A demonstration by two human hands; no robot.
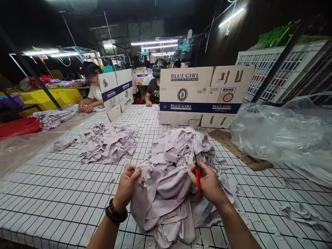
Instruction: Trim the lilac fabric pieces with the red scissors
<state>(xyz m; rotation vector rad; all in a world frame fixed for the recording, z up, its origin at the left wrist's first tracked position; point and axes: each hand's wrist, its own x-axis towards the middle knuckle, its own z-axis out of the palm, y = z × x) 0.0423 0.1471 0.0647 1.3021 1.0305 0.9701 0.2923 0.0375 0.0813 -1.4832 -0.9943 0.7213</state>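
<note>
A heap of pale lilac fabric pieces (pixel 171 180) lies on the white grid-patterned table (pixel 57 204) in front of me. My left hand (pixel 127 185) is closed, pinching an edge of one fabric piece at the heap's left side. My right hand (pixel 207 183) is closed round a small red-handled thread snipper (pixel 198 181), its blades pointing up at the cloth. A dark bead bracelet sits on my left wrist.
A second lilac fabric pile (pixel 109 143) lies to the left. Flattened BLUE GIRL cartons (pixel 204 95) stand upright as dividers behind the heap. Clear plastic sheeting (pixel 282 133) lies at right, a red basket (pixel 18 127) at far left. Other people sit working at the far side.
</note>
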